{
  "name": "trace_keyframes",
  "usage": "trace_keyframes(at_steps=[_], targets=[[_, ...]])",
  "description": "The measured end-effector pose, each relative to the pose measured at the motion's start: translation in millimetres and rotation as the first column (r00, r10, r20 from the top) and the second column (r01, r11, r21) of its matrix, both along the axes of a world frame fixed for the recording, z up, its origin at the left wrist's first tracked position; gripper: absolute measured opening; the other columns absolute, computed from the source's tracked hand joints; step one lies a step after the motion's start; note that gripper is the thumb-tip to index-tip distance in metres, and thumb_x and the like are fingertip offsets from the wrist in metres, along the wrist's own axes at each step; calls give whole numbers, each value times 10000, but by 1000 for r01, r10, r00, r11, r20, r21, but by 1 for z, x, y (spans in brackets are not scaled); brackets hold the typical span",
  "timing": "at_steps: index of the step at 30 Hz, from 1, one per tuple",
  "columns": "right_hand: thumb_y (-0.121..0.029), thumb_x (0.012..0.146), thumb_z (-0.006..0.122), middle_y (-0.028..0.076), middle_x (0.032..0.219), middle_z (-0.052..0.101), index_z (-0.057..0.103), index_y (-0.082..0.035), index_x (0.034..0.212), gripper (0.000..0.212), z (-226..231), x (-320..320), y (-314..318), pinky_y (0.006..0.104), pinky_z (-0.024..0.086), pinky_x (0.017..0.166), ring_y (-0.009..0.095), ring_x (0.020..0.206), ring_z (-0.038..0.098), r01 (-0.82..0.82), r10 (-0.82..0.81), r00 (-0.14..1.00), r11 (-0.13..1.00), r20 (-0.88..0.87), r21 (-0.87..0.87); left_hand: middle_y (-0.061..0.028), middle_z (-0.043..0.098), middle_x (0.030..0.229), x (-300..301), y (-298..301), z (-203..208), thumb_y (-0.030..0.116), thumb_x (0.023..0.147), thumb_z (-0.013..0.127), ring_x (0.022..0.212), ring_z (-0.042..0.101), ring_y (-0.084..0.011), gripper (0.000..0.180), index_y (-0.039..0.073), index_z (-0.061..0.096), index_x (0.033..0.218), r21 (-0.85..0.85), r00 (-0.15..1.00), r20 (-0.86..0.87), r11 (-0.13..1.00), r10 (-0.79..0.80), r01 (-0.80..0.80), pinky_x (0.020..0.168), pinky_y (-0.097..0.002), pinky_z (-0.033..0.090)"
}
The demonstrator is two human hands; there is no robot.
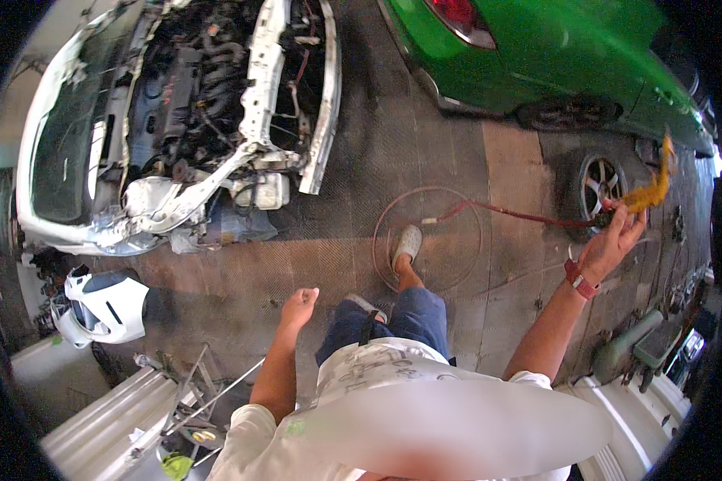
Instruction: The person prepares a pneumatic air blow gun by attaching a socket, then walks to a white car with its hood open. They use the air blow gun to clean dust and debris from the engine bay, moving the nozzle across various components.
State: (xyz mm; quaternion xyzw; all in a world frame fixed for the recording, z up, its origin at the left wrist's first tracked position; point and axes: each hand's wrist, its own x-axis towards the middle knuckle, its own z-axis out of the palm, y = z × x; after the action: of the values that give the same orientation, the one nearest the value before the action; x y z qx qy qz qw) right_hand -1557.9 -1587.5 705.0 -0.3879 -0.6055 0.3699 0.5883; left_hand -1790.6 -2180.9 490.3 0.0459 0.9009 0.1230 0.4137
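Note:
My right hand (615, 239) is raised at the right, its fingers closed around the base of a yellow, bent tool (648, 196). The tool's upper end is blurred, and I cannot tell its exact kind. A red hose (529, 215) runs from this hand leftward to a loop lying on the floor around my front foot. Behind the hand, a loose wheel (598, 180) stands beside a green car (553, 56). My left hand (299, 307) hangs at the left of my body with its fingers curled in and nothing visible in them.
A white car front (253, 88) with a bare engine bay fills the upper left. Below it lies a white body panel (112, 309). A metal frame (200, 385) stands at the lower left. At the lower right are a green container (658, 345) and white ribbed panels (630, 417).

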Motion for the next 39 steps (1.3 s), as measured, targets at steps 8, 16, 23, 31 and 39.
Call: trace_keyframes(at_steps=[8, 16, 23, 31, 39], targets=[[-329, 1053, 637, 40, 849, 654, 407, -54, 1505, 577, 91, -71, -173, 267, 510, 538, 113, 580, 606, -338, 401, 846, 913, 353, -228, -175, 746, 1020, -2, -87, 45, 468, 1009, 606, 1010, 711, -323, 447, 83, 702, 1214, 475, 951, -154, 864, 268, -166, 880, -440, 531], [-371, 1033, 655, 50, 1091, 665, 428, -111, 1548, 619, 40, -149, -321, 335, 601, 736, 165, 915, 702, -755, 784, 581, 419, -219, -504, -193, 730, 1151, 144, -375, -33, 469, 992, 611, 1128, 666, -299, 599, -47, 660, 1292, 354, 761, -57, 726, 646, -590, 1026, -407, 469], [-432, 1029, 624, 153, 1476, 551, 435, -87, 1515, 624, 73, -199, -343, 319, 624, 717, 256, 951, 740, -849, 781, 526, 509, -336, -146, 42, 438, 638, 335, -530, -52, 415, 1008, 589, 529, 390, -107, 279, 159, 629, 905, 73, 154, 468, 135, 870, -988, 501, -324, 318], [-552, 1045, 528, 117, 1219, 693, 502, -19, 1406, 645, 94, -242, -369, 237, 502, 465, 131, 552, 638, -850, 898, 399, 439, 187, -291, 30, 467, 691, 318, -476, -69, 344, 1028, 602, 586, 421, -105, 206, 140, 630, 1015, 103, 220, 439, 195, 871, -975, 545, -313, 361], [-503, 1011, 640, 36, 860, 625, 588, -58, 1195, 485, -11, -344, -516, 287, 530, 487, 114, 576, 605, -713, 962, -247, -98, 118, -695, 42, 506, 755, 12, -361, -13, 241, 990, 680, 672, 478, -72, 123, 126, 685, 1033, 531, 158, 686, -341, 710, -776, 609, -257, 395]])
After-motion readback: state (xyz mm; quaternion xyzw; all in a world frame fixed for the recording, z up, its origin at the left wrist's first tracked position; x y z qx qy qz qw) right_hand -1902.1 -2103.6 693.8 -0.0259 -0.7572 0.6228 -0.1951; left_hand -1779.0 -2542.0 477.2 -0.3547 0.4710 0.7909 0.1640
